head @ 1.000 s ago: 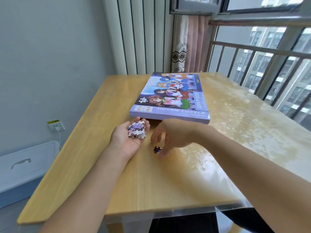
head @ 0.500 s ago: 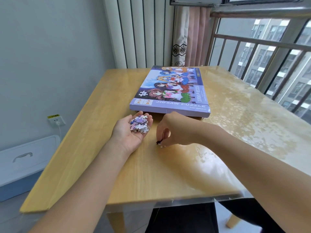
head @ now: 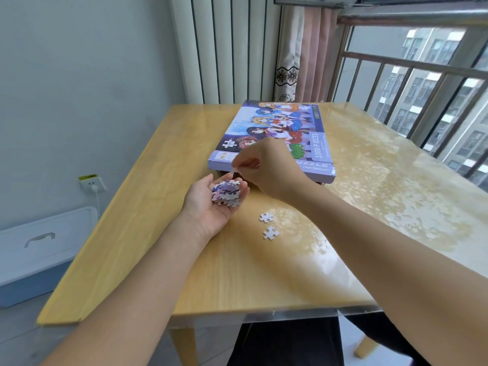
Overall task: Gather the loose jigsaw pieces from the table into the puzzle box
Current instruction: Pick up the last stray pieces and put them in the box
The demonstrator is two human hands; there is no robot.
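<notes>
Puzzle box (head: 274,133) front behind right hand (head: 266,167)

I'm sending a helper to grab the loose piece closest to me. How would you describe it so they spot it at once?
Start at the purple puzzle box on the wooden table. Come toward the near edge, past the left hand cupping a pile of pieces, to two pale pieces lying flat. Yours is the near piece, closer to the table's front edge than the far piece.
</notes>
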